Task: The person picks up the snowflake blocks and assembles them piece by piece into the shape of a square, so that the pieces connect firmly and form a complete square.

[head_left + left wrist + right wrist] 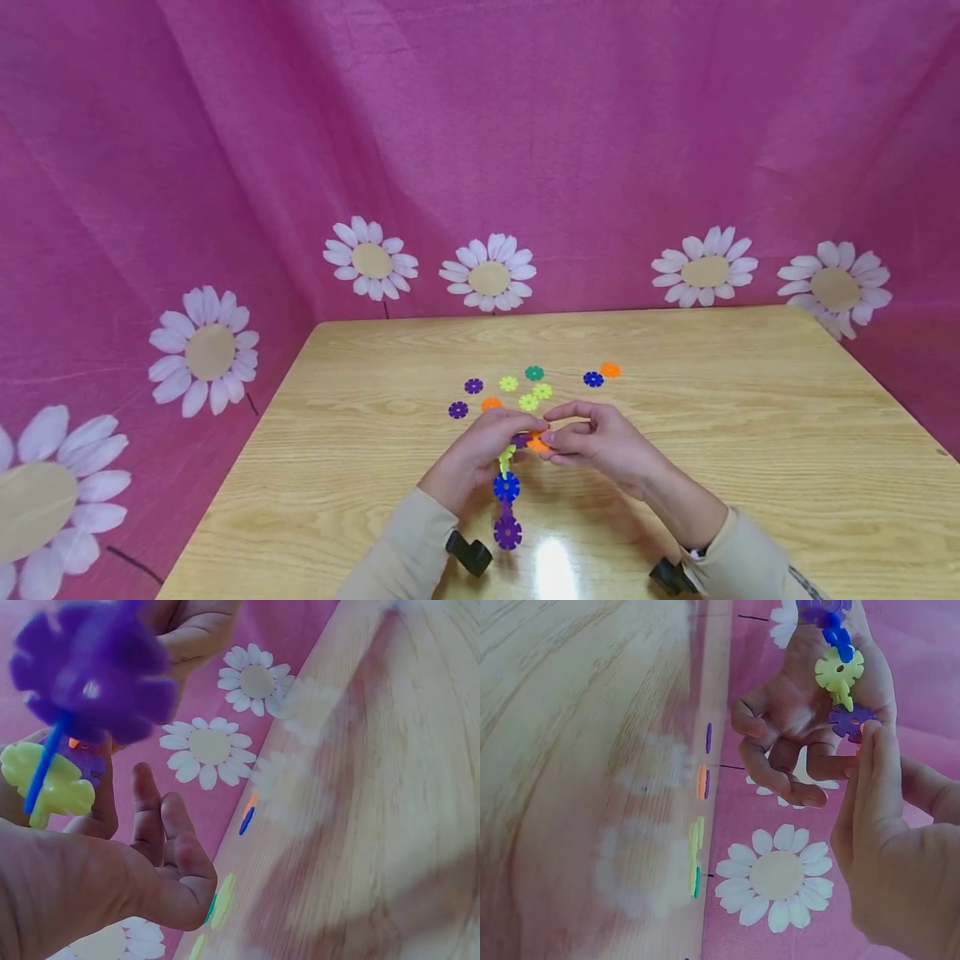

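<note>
A chain of notched plastic discs hangs between the two hands above the table. My left hand (474, 450) pinches its upper end at a purple disc (849, 722), and its other fingers are loosely bent. The right hand (611, 450) pinches an orange disc (537, 443) against that purple one; in the right wrist view its fingers mostly hide the orange piece. Below hang yellow discs (838, 669), a blue disc (506, 486) and, at the lower end, a purple disc (507, 532). That end looms large and blurred in the left wrist view.
Loose discs lie on the wooden table (360, 467) beyond the hands: purple (458, 410), orange (491, 404), yellow (528, 402) and green (534, 372). Farther right are a blue disc (593, 379) and an orange one (611, 369). A pink flowered cloth (585, 167) hangs behind.
</note>
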